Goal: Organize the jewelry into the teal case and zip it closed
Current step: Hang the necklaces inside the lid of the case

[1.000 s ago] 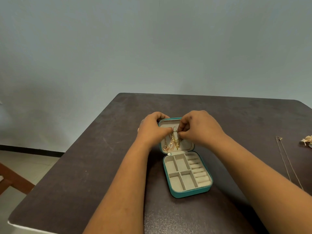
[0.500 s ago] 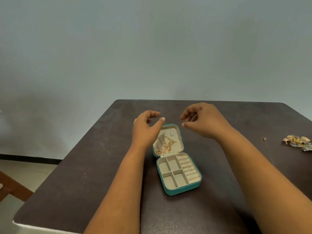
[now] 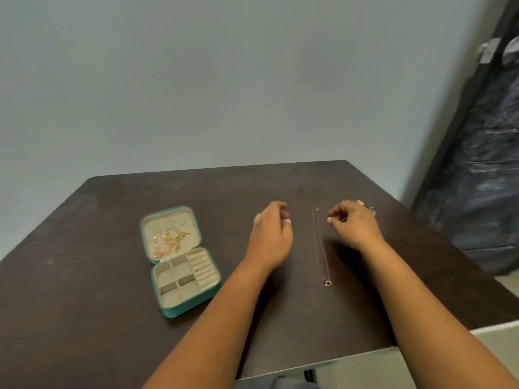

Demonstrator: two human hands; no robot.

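The teal case (image 3: 179, 262) is lying open at centre-left, gold chains (image 3: 170, 240) resting in its lid. Left hand (image 3: 271, 237) and right hand (image 3: 354, 224), both loosely curled and empty, are flanking the thin pendant necklace (image 3: 320, 245) at centre-right, apparently to lift it.

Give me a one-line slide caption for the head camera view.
Both hands, left hand and right hand, hover either side of a thin necklace beside the open teal case.
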